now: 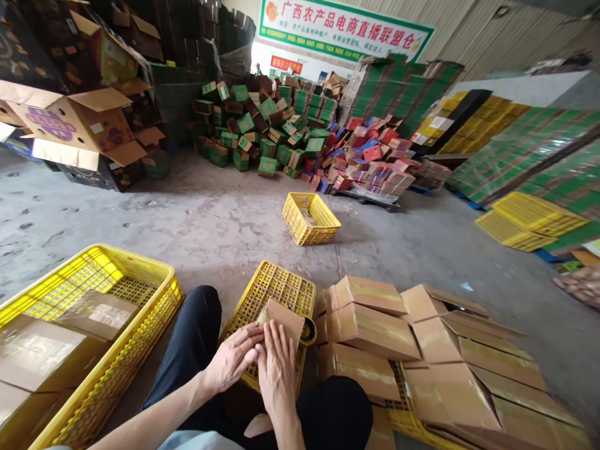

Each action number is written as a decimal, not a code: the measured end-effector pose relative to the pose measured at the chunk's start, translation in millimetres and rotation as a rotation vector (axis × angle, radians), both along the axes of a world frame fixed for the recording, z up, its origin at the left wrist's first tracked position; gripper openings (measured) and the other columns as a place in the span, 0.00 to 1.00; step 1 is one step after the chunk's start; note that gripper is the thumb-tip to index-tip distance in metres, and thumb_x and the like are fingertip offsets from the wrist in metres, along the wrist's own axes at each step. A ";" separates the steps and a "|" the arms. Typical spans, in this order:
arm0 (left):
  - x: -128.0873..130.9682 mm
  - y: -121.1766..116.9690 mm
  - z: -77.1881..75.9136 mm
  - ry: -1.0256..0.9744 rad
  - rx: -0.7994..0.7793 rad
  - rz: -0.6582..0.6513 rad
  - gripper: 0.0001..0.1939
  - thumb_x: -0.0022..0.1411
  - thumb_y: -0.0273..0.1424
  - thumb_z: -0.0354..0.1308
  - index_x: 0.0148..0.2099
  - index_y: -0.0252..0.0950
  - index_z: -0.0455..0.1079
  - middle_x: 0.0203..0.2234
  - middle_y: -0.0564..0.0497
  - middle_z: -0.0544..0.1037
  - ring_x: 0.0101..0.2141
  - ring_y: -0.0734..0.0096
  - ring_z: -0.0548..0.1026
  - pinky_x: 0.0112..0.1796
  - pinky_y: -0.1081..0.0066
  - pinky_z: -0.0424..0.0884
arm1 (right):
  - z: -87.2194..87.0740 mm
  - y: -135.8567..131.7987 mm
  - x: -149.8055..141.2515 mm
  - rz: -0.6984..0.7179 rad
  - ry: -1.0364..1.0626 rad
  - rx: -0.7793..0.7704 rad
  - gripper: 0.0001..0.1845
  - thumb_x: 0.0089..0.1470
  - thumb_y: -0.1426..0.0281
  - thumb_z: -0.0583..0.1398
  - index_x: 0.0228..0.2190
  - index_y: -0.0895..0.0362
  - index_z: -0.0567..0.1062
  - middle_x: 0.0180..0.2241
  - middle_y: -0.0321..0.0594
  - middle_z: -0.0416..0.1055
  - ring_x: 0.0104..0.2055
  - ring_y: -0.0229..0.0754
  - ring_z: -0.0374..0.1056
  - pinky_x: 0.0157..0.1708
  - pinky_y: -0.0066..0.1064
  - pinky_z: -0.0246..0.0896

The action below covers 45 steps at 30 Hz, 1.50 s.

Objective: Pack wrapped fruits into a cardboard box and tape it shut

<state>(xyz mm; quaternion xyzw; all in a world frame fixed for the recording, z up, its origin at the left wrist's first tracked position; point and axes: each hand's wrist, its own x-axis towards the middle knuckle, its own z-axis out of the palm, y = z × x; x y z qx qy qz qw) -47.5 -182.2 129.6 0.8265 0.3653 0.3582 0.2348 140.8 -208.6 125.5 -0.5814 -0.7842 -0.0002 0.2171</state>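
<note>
Between my knees stands a yellow plastic crate (276, 284), seemingly upside down, its flat grid facing up. A small brown cardboard box (291, 320) rests on that grid. My right hand (277, 359) lies flat on the box with fingers stretched forward. Beside it, my left hand (238, 355) reaches across from the left, fingers extended and touching the box's near left part. Both palms hide much of the box. A roll of tape (308, 331) sits just right of the box, at the crate's edge.
At my left, a large yellow crate (140, 340) holds taped cardboard boxes (40, 353). Rows of cardboard boxes (375, 334) stand at my right. Ahead, a smaller yellow crate (312, 232) is on the concrete floor. Heaped green boxes (268, 164) and red-blue boxes (372, 153) lie beyond.
</note>
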 end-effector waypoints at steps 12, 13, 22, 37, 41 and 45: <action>0.8 1.2 -11.5 0.115 0.088 0.076 0.24 0.80 0.42 0.43 0.70 0.42 0.65 0.62 0.45 0.74 0.64 0.60 0.70 0.65 0.57 0.67 | -10.7 -32.7 21.8 -0.039 0.070 -0.032 0.30 0.74 0.56 0.47 0.71 0.49 0.60 0.70 0.43 0.63 0.71 0.57 0.60 0.64 0.52 0.66; 0.8 1.6 -11.3 0.119 0.088 0.075 0.24 0.80 0.42 0.43 0.71 0.43 0.65 0.61 0.45 0.74 0.64 0.59 0.69 0.65 0.57 0.67 | -11.1 -33.5 22.5 -0.042 0.088 -0.039 0.30 0.74 0.56 0.47 0.71 0.49 0.60 0.70 0.43 0.62 0.71 0.56 0.60 0.64 0.51 0.66; 9.3 2.1 -11.2 0.167 0.091 0.115 0.30 0.77 0.51 0.45 0.73 0.45 0.62 0.60 0.42 0.72 0.60 0.54 0.71 0.63 0.51 0.67 | -26.5 -44.2 34.9 -0.146 0.309 -0.009 0.30 0.74 0.58 0.48 0.71 0.55 0.60 0.70 0.49 0.61 0.71 0.54 0.60 0.63 0.46 0.69; 10.9 -0.7 -17.2 0.131 0.111 0.175 0.26 0.79 0.44 0.46 0.72 0.43 0.61 0.66 0.44 0.70 0.67 0.59 0.67 0.64 0.59 0.68 | -14.7 -31.3 49.6 -0.205 0.472 0.033 0.28 0.73 0.57 0.51 0.60 0.61 0.76 0.60 0.52 0.75 0.61 0.51 0.73 0.61 0.39 0.71; 22.3 8.5 -5.5 0.195 0.155 0.140 0.29 0.78 0.47 0.45 0.73 0.41 0.61 0.68 0.44 0.67 0.70 0.55 0.62 0.66 0.55 0.65 | -6.7 -12.5 50.9 -0.209 0.429 0.024 0.33 0.72 0.52 0.50 0.60 0.64 0.75 0.62 0.56 0.72 0.62 0.54 0.73 0.60 0.41 0.72; 37.8 11.5 -0.3 0.295 0.184 0.120 0.33 0.77 0.50 0.45 0.73 0.35 0.61 0.70 0.41 0.65 0.71 0.49 0.58 0.67 0.49 0.61 | -5.7 -4.1 52.0 -0.205 0.392 0.001 0.35 0.72 0.50 0.49 0.57 0.65 0.78 0.59 0.58 0.75 0.60 0.55 0.74 0.59 0.40 0.73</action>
